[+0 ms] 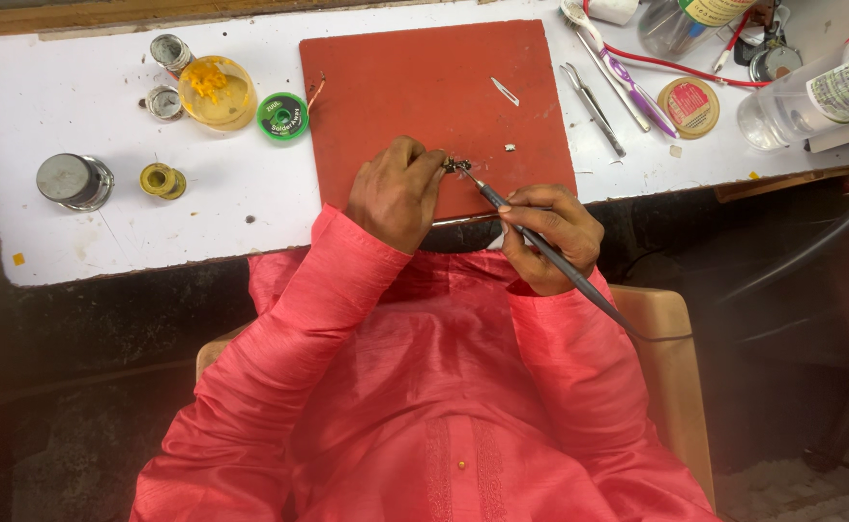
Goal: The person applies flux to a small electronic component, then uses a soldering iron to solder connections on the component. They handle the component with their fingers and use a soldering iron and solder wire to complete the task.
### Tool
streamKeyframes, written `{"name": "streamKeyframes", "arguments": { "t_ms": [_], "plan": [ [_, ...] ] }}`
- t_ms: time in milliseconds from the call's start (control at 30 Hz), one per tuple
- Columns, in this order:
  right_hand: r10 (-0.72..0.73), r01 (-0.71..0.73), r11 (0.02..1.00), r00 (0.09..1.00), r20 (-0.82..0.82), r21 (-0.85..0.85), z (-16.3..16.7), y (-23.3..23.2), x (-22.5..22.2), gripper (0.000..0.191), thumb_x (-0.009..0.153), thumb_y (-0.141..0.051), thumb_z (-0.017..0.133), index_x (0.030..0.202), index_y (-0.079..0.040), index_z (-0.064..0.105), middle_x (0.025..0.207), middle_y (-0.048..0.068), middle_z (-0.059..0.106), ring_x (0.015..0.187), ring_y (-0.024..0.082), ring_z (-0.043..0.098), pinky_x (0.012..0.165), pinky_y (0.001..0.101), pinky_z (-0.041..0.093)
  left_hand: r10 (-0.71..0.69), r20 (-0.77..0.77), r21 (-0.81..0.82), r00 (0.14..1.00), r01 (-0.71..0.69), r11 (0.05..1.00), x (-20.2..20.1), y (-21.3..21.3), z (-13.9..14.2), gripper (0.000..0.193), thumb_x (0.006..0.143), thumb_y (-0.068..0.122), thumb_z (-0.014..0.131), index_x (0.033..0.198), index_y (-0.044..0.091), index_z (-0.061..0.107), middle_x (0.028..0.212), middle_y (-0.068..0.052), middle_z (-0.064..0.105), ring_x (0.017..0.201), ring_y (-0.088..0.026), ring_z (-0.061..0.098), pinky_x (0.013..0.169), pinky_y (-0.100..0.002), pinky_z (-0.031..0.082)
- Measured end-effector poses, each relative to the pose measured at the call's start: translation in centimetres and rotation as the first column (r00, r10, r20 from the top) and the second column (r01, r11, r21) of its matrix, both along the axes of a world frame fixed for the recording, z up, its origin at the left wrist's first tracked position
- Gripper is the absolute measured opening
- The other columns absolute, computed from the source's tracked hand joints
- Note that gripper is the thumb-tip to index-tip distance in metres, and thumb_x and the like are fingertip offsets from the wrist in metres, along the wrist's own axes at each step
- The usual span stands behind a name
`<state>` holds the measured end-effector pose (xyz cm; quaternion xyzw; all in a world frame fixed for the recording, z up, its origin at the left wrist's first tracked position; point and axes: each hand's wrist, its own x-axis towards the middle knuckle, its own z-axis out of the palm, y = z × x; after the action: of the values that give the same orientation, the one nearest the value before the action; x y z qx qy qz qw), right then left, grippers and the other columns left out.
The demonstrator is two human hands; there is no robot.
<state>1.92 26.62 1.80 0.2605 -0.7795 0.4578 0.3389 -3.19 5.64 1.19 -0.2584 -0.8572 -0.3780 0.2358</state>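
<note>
Left hand point(397, 193) pinches a tiny part point(457, 165) on the red mat point(424, 87) at the table's near edge; right hand point(550, 237) grips an iron point(541, 242), tip touching it.

Small dark metal part point(456, 165) sits at the near edge of the red mat, pinched at fingertips. Thin grey soldering iron point(541, 246) slants up-left, tip touching the part.

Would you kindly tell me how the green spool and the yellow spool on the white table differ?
The green spool lies close beside the red mat, while the yellow spool sits farther left, near a round metal tin. The green spool looks somewhat larger than the yellow spool. A strand trails from the green spool toward the mat; none shows on the yellow spool. Both lie flat, round, with a centre hole.
</note>
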Motion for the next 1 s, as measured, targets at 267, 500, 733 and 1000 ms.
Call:
{"name": "streamKeyframes", "arguments": {
  "t_ms": [267,500,733,1000],
  "plan": [
    [0.007,-0.007,1.0,1.0,-0.002,0.009,-0.01,0.1,-0.04,0.031,0.077,0.016,0.074,0.103,-0.001,0.072,0.099,0.014,0.069,0.089,0.023,0.073,0.073,0.0293,0.061,-0.002,-0.01,0.006,1.0,0.002,1.0,-0.06,0.04,-0.11,0.016,0.094,0.008,0.075,0.109,0.005,0.071,0.097,-0.01,0.06,0.086,-0.029,0.064,0.074,-0.043,0.051],
    [0.012,-0.011,1.0,1.0,-0.019,0.021,-0.07,0.1,-0.21,0.03,0.078,0.015,0.076,0.102,-0.002,0.072,0.099,0.014,0.069,0.088,0.023,0.073,0.073,0.029,0.061,0.001,-0.008,0.01,1.0,-0.001,1.0,-0.03,0.05,-0.14,0.016,0.094,0.007,0.074,0.109,0.005,0.071,0.097,-0.009,0.06,0.086,-0.029,0.064,0.074,-0.042,0.051],
    [0.023,-0.022,0.999,1.0,-0.016,0.03,0.02,0.15,-0.19,0.03,0.077,0.015,0.075,0.102,-0.001,0.071,0.098,0.014,0.069,0.088,0.023,0.073,0.072,0.0292,0.06,-0.004,-0.009,0.004,1.0,0.004,1.0,-0.05,-0.02,-0.1,0.016,0.093,0.007,0.075,0.109,0.005,0.072,0.097,-0.009,0.06,0.086,-0.029,0.063,0.075,-0.043,0.051],
    [0.021,-0.021,1.0,1.0,-0.005,0.022,0.03,0.16,-0.1,0.03,0.078,0.015,0.075,0.103,-0.001,0.071,0.099,0.015,0.069,0.087,0.023,0.073,0.072,0.0293,0.06,-0.002,-0.005,0.012,1.0,0.002,1.0,0.01,0.06,0.0,0.015,0.094,0.007,0.075,0.109,0.005,0.072,0.096,-0.009,0.06,0.086,-0.028,0.063,0.074,-0.042,0.05]
  ]
}}
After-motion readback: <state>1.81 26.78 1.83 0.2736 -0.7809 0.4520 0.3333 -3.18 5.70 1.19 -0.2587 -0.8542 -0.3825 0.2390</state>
